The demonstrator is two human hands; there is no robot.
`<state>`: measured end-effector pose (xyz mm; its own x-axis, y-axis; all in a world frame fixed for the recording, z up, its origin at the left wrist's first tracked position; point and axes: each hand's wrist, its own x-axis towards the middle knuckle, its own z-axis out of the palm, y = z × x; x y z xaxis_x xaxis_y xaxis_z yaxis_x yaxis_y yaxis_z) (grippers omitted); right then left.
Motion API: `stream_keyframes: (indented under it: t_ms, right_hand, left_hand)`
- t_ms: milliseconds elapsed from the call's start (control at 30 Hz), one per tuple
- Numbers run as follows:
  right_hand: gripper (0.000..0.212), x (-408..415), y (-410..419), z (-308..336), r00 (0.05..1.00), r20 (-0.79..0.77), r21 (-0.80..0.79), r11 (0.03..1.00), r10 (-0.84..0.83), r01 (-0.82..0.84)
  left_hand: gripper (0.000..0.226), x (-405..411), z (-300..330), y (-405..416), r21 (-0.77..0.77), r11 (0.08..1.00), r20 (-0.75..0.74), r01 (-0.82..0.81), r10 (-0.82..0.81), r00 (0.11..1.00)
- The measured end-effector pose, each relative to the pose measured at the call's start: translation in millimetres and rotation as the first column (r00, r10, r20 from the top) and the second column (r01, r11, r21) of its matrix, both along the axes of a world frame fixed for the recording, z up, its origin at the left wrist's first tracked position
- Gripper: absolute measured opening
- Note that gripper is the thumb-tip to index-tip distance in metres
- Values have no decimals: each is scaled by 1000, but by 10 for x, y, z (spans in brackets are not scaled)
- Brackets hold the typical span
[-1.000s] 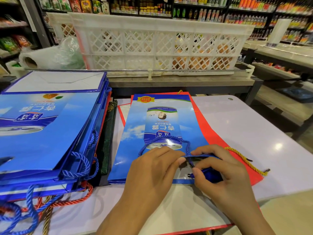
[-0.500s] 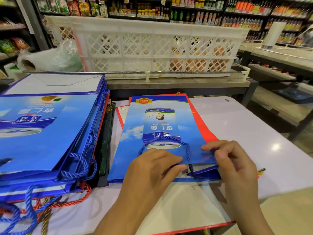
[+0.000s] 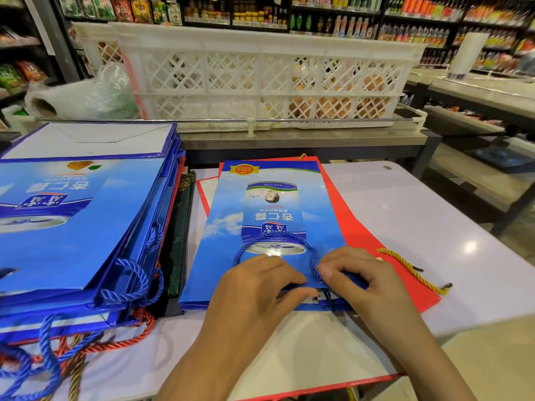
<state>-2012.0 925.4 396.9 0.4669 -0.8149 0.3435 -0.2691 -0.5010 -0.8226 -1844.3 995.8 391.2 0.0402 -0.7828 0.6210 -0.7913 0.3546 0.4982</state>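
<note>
Both hands were at lower centre of the frame: the left hand [image 3: 257, 287] and right hand [image 3: 366, 280] pinched the near edge of the flat blue gift bag [image 3: 220, 256], fingers curled, beside its blue rope handle [image 3: 285, 233]. The bag lay on a red bag [image 3: 373, 256] on the white table [image 3: 434, 227]. Stacked blue bags [image 3: 72, 250] lay at left.

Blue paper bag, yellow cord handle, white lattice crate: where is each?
flat blue paper gift bag [image 3: 220, 250]: head view, printed face.
twisted yellow cord handle [image 3: 411, 270]: head view, mid-cord.
white plastic lattice crate [image 3: 260, 92]: head view, front wall.
</note>
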Motion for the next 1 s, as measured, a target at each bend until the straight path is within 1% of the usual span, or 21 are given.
stream_keyframes:
  t_ms: [67, 200, 233, 333, 400, 467, 567, 633, 767, 933, 1000]
  right_hand:
    - [24, 2, -6, 6, 999, -28, 2, 1000, 17, -17]
    - [8, -12, -22, 23, 999, 15, 110, 993, 49, -51]
    - [7, -19, -26, 22, 998, 28, 130, 990, 51, -54]
    - [19, -42, -29, 10, 995, 101, 196, 980, 13, -33]
    - [16, -45, -16, 16, 989, 146, 226, 974, -13, -21]
    - [13, -41, 4, 31, 985, 168, 234, 972, -34, -6]
    - [21, -37, 6, 30, 981, 181, 234, 972, -75, 31]
    - [21, -35, 12, 34, 980, 182, 231, 972, -77, 34]
    - [14, -38, 9, 30, 978, 188, 240, 970, -89, 42]
    - [21, -34, 30, 57, 974, 206, 252, 967, -90, 36]
    - [19, -36, 34, 63, 976, 202, 244, 969, -84, 33]
  left_hand:
    - [30, 1, -7, -7, 3, 1000, 7, -7, 7, 1000]
    - [31, 7, -30, -14, 15, 1000, 31, -18, 17, 999]
    - [31, 7, -33, -14, 15, 1000, 36, -15, 15, 999]
    - [31, 5, -25, -10, 15, 1000, 22, -8, 8, 1000]
    - [32, 4, -18, -3, 19, 1000, 10, -6, 6, 1000]
    - [32, 0, -10, 1, 14, 1000, 10, -8, 8, 1000]
    - [31, -3, -7, 2, 11, 1000, 1, -7, 7, 1000]
    - [31, -5, -10, 0, 7, 1000, 3, -10, 10, 1000]
    - [31, -1, -13, -1, 4, 1000, 12, -9, 9, 1000]
    - [32, 3, -16, 0, 6, 1000, 18, -4, 4, 1000]
    - [31, 3, -20, 3, 4, 1000, 19, -8, 8, 1000]
